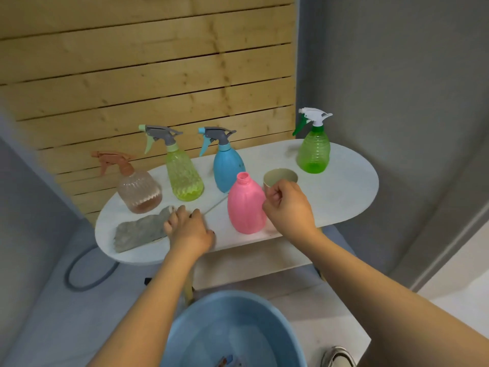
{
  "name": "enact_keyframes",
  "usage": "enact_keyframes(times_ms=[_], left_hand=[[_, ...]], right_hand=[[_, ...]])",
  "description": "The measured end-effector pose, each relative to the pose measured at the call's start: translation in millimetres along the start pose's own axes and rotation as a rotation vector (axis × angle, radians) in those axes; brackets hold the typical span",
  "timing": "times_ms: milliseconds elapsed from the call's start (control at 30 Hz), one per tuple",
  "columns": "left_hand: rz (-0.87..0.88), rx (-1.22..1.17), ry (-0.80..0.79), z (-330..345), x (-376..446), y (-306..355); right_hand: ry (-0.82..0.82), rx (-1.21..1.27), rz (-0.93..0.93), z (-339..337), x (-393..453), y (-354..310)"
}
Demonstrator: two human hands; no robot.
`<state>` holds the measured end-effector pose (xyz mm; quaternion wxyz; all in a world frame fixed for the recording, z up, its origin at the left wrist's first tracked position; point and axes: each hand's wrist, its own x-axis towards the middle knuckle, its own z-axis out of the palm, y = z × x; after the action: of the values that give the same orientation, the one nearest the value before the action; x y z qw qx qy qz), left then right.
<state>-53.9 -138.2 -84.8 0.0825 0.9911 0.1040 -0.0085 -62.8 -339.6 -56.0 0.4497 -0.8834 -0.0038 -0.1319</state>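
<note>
Where the capless, ribbed pink bottle (pixel 246 207) stands on the white oval table (pixel 344 186), the right hand (pixel 288 207) is curled just right of it against a round beige cup (pixel 280 177); whether the cup is gripped cannot be told. Left of the bottle, a nubbly grey cloth (pixel 140 231) is held at its end by the left hand (pixel 189 230). Behind the bottle are ranged a peach sprayer (pixel 139 192), a yellow sprayer (pixel 185 178), a blue sprayer (pixel 227 168) and a green sprayer (pixel 313 152), backed by a slatted wood wall (pixel 158 75).

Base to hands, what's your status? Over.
Left hand grips crumpled grey cloth. Right hand curled at beige cup, hold unclear. Capless pink plastic bottle upright between them.
</note>
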Motion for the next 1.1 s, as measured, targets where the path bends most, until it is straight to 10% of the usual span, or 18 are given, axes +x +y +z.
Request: enact_keyframes(times_ms=[500,700,1100], left_hand=[[-0.013,-0.292,-0.004,-11.5,-16.1,-35.2],[-0.048,-0.906,-0.213,-61.9,-36.5,-49.4],[-0.02,-1.182,-0.576,-130.5,-58.8,-49.8]], right_hand=[[-0.072,-0.079,-0.186,22.6,-18.3,-24.3],[0.014,0.061,-0.305,17.6,-9.3,-28.7],[0.112,-0.145,-0.706,26.7,-0.7,-40.0]])
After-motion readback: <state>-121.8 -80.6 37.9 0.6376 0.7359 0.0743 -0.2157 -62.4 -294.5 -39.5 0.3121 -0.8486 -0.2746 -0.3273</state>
